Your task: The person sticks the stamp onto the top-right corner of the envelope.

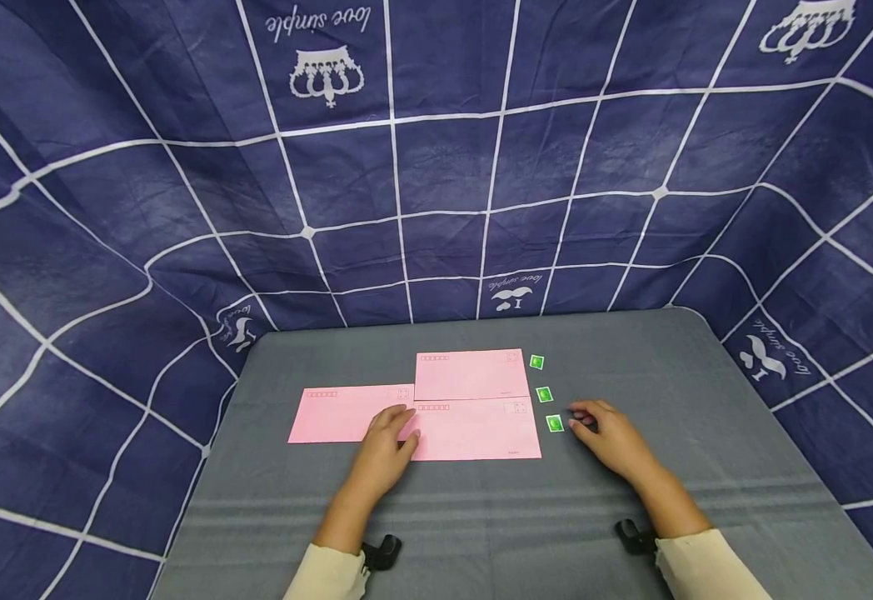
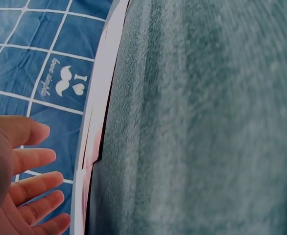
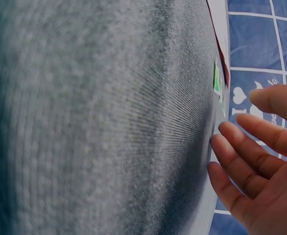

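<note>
Three pink envelopes lie on the grey cloth: a left one (image 1: 346, 415), a back one (image 1: 470, 375) and a front one (image 1: 477, 433). Beside their right edges three small green stamps form a slanting column: the back stamp (image 1: 537, 362), the middle stamp (image 1: 544, 394) and the front stamp (image 1: 554, 423). My left hand (image 1: 384, 450) is over the corner where the left and front envelopes meet, fingers spread and loosely bent, holding nothing. Just right of the front stamp is my right hand (image 1: 612, 437); its fingers (image 3: 246, 156) are relaxed and grip nothing.
Grey cloth (image 1: 481, 525) covers the table. A blue curtain (image 1: 444, 167) with white grid lines rises behind it and along both sides. Black bands sit on both wrists, the left band (image 1: 381, 552) and the right band (image 1: 635, 537).
</note>
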`<state>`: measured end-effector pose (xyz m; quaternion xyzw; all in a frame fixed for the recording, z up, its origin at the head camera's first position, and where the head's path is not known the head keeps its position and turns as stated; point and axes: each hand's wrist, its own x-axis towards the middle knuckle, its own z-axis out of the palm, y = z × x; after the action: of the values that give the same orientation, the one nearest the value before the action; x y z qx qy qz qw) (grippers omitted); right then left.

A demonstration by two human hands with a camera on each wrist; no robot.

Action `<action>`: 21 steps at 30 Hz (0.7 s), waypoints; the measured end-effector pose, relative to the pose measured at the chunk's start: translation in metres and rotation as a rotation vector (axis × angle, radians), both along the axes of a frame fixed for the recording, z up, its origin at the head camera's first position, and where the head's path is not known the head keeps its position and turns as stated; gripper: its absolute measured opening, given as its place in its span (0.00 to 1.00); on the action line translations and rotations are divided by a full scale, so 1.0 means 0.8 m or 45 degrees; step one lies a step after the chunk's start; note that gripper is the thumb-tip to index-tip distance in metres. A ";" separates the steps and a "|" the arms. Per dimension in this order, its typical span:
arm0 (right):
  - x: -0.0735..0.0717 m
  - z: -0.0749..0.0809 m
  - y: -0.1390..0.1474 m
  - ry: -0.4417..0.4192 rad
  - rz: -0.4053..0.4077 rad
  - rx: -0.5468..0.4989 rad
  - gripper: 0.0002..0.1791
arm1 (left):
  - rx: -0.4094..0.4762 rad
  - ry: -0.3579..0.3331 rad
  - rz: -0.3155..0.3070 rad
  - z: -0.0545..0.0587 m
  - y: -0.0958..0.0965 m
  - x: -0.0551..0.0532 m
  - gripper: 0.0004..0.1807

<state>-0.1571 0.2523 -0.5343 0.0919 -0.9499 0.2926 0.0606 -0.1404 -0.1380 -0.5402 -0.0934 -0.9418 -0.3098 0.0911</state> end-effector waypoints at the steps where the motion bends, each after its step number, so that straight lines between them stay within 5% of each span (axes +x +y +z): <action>1: 0.000 -0.001 0.000 -0.006 0.006 -0.001 0.15 | -0.001 -0.011 -0.001 0.000 0.001 0.000 0.23; 21: -0.014 -0.010 -0.003 -0.115 0.001 -0.091 0.10 | -0.036 -0.046 -0.088 -0.007 0.026 0.000 0.25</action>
<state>-0.1685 0.2499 -0.5423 0.0768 -0.9406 0.3301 0.0209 -0.1403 -0.1168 -0.5455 -0.1217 -0.9438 -0.3011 0.0620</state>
